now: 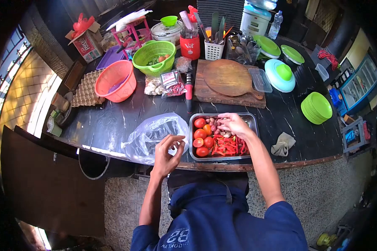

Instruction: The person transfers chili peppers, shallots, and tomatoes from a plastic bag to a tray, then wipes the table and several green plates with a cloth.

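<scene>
A clear rectangular tray (pixel 252 121) stands at the counter's front edge. Whole tomatoes (pixel 200 133) fill its left side, red chilies (pixel 225 146) its front right, and small shallots (pixel 213 124) the back, with some garlic beside them. Over the back right of the tray, my right hand (pixel 234 125) reaches in with fingers stretched out above the shallots and garlic; its palm side is hidden. My left hand (pixel 169 152) hovers left of the tray, fingers loosely curved and apart from the thumb, nothing visible in it. Beneath and beyond it lies a crumpled clear plastic bag (pixel 144 140).
Behind the tray are a round wooden board (pixel 228 77) on a thicker block and a red-handled knife sharpener (pixel 189 92). An orange basin (pixel 117 83) and green colander (pixel 144 52) stand back left. Green plates (pixel 316 108) and a cloth (pixel 283 144) lie right.
</scene>
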Demonstrator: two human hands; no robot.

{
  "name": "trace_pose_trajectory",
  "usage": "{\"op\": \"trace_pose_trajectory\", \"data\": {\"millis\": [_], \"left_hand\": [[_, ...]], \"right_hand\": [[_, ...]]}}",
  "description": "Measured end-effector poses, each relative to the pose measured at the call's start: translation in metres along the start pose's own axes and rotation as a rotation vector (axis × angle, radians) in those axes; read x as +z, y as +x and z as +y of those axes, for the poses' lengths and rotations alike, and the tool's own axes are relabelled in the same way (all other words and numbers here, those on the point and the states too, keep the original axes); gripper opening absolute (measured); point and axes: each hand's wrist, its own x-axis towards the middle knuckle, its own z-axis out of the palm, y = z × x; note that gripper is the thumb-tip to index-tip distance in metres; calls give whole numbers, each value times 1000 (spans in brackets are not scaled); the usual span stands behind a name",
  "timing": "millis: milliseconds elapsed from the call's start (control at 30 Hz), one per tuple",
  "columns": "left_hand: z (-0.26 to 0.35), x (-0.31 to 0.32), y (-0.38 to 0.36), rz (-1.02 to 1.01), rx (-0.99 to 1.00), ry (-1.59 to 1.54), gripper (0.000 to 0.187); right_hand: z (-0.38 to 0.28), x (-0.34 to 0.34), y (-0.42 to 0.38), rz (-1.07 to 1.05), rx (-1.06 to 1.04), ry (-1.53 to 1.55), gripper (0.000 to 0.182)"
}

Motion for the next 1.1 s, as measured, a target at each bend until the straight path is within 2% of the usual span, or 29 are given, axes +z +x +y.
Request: {"op": "trace_pose_trajectory", "data": {"millis": [33,133,267,333,400,433,533,600,667,700,733,800,833,867,933,967,1000,1067,1100], "left_hand": [[0,-1,0,2,-15,-10,22],[-2,-2,0,9,-24,-5,21],[-6,-4,1,16,-46,25,20],[-9,-5,2,44,-52,32,20],[-11,-10,3,46,-34,27,23],[-9,-14,3,106,-6,27,25],[-22,-41,2,335,61,106,26],[-27,-71,1,542,77,327,23],[-26,-98,-1,686,14,410,18],[-31,-113,-7,620,-64,543,36],[-36,-121,-12,626,-64,551,36],[-49,-130,-25,422,-350,597,71],[-64,-135,-35,251,-512,546,98],[-80,-134,-47,184,-487,575,100],[-73,-125,-49,164,-668,408,98],[-76,-118,-51,207,-631,407,87],[-77,-114,-51,210,-635,405,87],[-77,-107,-51,254,-647,368,72],[-73,-104,-49,305,-603,380,58]], "right_hand": [[11,-10,9,-52,-32,-89,42],[15,-16,10,-4,-24,-74,47],[12,-18,2,52,-137,-66,46],[10,-17,-1,95,-127,-81,42],[8,-17,-2,125,-319,-800,39],[10,-13,-5,170,-517,-1007,32],[16,-3,-10,196,-582,-1145,26],[31,-10,0,207,-625,-1167,23],[33,-7,-1,270,-693,-1236,21],[28,-2,-5,297,-706,-1290,19],[19,6,-9,292,-714,-1286,19],[3,25,-18,369,-747,-1315,19],[-6,40,-22,349,-760,-1229,23],[-8,56,-20,381,-806,-1130,19],[-10,86,-22,266,-908,-882,16],[-5,102,-22,210,-1006,-862,15],[-2,119,-21,152,-1102,-840,14],[1,153,-12,-120,-1145,-786,11],[8,166,-2,-163,-1154,-852,9]]}}
